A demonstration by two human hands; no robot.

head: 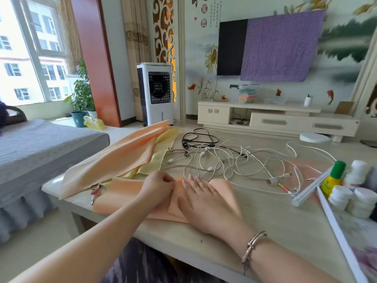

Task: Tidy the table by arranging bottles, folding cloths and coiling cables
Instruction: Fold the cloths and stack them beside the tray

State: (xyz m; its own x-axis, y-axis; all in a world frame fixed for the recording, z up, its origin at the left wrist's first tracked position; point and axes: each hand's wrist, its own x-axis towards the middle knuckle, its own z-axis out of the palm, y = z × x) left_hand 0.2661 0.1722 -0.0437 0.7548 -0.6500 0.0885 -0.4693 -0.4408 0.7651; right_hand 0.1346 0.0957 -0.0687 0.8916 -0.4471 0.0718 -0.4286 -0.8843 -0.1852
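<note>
Both hands are down on a peach cloth (126,198) lying flat at the near left part of the tabletop (271,213). The left hand (158,185) has its grip curled, pinching a fold of that cloth at the far edge, while the right hand (204,198) lies flat on it with fingers straight, grip released, just pressing the fabric down. There's a bracelet (252,249) on the right wrist.

Behind the left hand sits a bigger orange cloth (114,158), rumpled and draped over a yellow cloth (159,155) that pokes out along its right side — both unfolded. Something small and reddish peeks out near the edge between the cloths, can't tell what it is.

Middle of the tabletop is a real mess of white cables (234,162), all looped over each other, with a black cable (195,139) tangled in at the far end. None of it is coiled.

Over on the right there's a yellow bottle with a green cap (333,178) standing upright, and just beside it a cluster of white-capped bottles (355,193), partly cut off by the frame edge. A white bar-shaped thing (310,189) lies at a slant just left of the yellow bottle, touching the cable mess.
</note>
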